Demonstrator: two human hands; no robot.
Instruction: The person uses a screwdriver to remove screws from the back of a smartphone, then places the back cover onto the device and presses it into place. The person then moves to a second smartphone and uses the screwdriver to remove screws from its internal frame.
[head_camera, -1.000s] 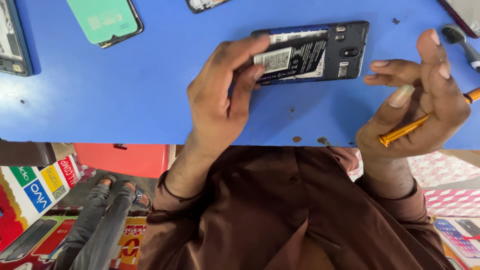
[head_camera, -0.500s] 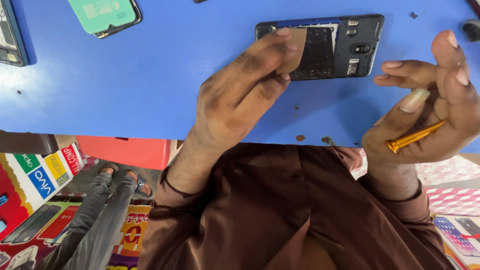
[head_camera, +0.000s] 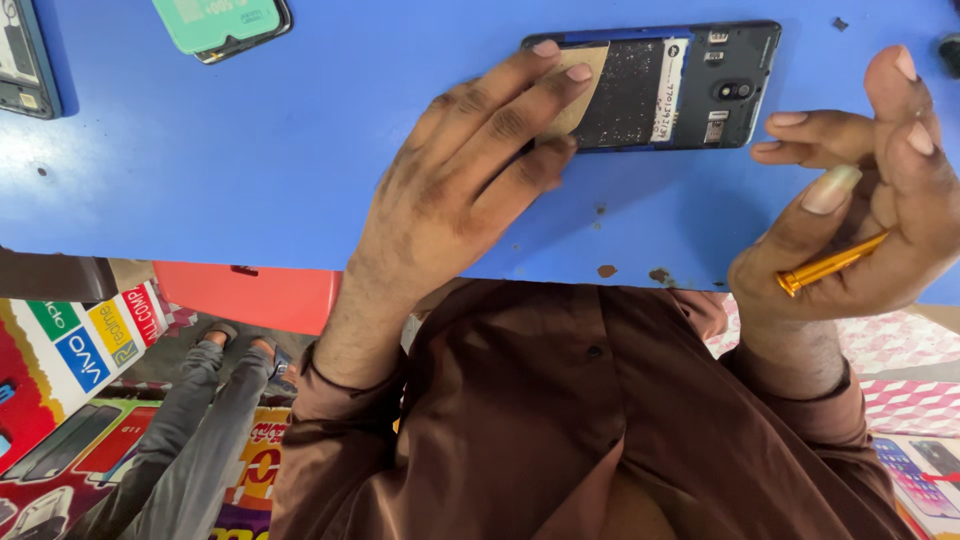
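A dark phone (head_camera: 700, 90) with its back cover off lies on the blue table (head_camera: 250, 180), showing a dark speckled inner panel and a camera module. My left hand (head_camera: 460, 170) rests on the phone's left half, fingertips pressing a tan sheet (head_camera: 585, 100) against the open back. My right hand (head_camera: 860, 220) hovers at the phone's right end. It grips a thin orange screwdriver (head_camera: 830, 265) in the palm, while its extended fingers reach close to the phone's edge.
A mint-green phone (head_camera: 220, 20) lies at the table's far edge, and another opened device (head_camera: 25, 55) at the left edge. Small dark specks (head_camera: 605, 270) sit near the front edge. Below the table are a red stool (head_camera: 250, 295) and another person's legs (head_camera: 200, 420).
My left hand has slid further over the phone's open back. The white-labelled part seen earlier is replaced by a tan sheet and a dark speckled panel. The right hand keeps the screwdriver.
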